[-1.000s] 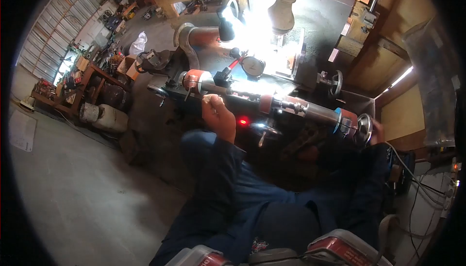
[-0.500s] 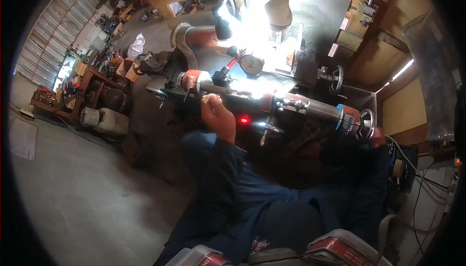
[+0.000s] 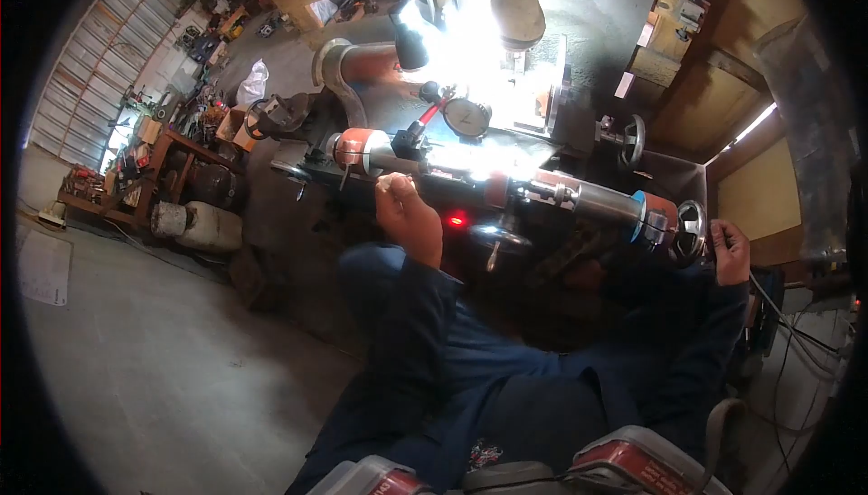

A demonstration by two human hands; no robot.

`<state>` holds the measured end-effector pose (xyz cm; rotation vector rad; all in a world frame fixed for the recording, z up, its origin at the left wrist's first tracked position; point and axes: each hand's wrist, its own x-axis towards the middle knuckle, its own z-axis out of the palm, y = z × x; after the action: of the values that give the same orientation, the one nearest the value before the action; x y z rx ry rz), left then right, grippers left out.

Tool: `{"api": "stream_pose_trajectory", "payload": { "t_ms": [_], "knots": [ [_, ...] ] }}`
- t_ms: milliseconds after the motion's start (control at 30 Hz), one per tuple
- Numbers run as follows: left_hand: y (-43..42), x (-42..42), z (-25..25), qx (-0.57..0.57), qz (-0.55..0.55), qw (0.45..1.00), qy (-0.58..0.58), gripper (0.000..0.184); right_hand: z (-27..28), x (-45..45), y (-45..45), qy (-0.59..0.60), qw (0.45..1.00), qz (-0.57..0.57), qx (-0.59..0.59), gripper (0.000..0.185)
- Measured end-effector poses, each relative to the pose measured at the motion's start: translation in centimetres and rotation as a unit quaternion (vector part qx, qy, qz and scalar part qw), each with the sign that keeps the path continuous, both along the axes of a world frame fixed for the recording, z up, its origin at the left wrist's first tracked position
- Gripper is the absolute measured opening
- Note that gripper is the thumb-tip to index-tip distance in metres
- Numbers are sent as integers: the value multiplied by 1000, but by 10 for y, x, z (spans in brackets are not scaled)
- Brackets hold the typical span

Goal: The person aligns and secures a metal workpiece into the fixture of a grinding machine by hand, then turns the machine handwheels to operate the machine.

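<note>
My left hand (image 3: pixel 410 221) is raised in front of the machine's long bar, its thumb and fingers pinched together. Something pale shows at the fingertips, too small to make out. My right hand (image 3: pixel 731 255) is beside the outer side of a chrome handwheel (image 3: pixel 692 233) at the bar's right end. Its fingers are curled; whether they grip a handle there I cannot tell. Between the hands, a round dial gauge (image 3: pixel 467 117) stands above the bar on a red-stemmed holder (image 3: pixel 429 121). A second chrome handwheel (image 3: pixel 499 238) sits low at the front.
A bright lamp (image 3: pixel 415 36) glares over the machine's middle. Behind it rises a beige column (image 3: pixel 519 2). Another handwheel (image 3: pixel 633 142) stands at the back right. Cables (image 3: pixel 785 332) hang on the right. Tools and a white jug (image 3: pixel 210 226) crowd a rack on the left.
My right hand has moved outward to the right from the handwheel's rim and now shows fully. My left hand stays pinched in nearly the same place.
</note>
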<state>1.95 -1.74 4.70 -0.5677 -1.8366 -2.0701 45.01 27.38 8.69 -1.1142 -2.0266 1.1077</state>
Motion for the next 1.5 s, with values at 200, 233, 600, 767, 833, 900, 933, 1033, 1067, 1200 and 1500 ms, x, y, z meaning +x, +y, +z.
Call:
{"api": "stream_pose_trajectory", "payload": {
  "t_ms": [200, 233, 600, 767, 833, 900, 933, 1033, 1067, 1200, 1500],
  "knots": [
    [0, 1, 3, -18, 1, 1000, 14, 22, -27, -9, 35, 5, 996, 10, 91, 22],
    [0, 2, 3, -13, -1, 1000, 18, 22, -30, -10, 39, 11, 997, 19, 79, 22],
    [-4, 1, 5, -1, 8, 1000, 9, 21, -78, -16, 24, 50, 984, -31, -169, 22],
    [-3, 0, 7, -25, 31, 998, 42, 23, -61, 7, 0, -67, 993, 28, -93, 23],
    [-3, -1, 7, -30, 36, 997, 56, 24, -77, 31, -5, -90, 994, 63, 16, 23],
    [-4, -3, 3, -18, 21, 999, 47, 24, -105, 65, 6, -83, 989, 80, 95, 23],
    [-3, -2, 4, -17, 21, 999, 46, 24, -90, 58, -2, -76, 991, 74, 81, 23],
    [-3, -1, 6, -15, 18, 999, 36, 23, -33, 43, -17, -19, 986, 22, -164, 18],
    [-4, -1, 5, -13, 16, 999, 27, 22, -29, 40, -15, 10, 986, 39, -164, 16],
    [-6, 0, 5, -11, 10, 1000, 1, 22, -4, 18, -13, 69, 982, 37, -170, 12],
    [-4, 0, 3, -12, 15, 999, 51, 26, -18, -2, 15, 73, 996, -10, -41, 14]
  ]
}}
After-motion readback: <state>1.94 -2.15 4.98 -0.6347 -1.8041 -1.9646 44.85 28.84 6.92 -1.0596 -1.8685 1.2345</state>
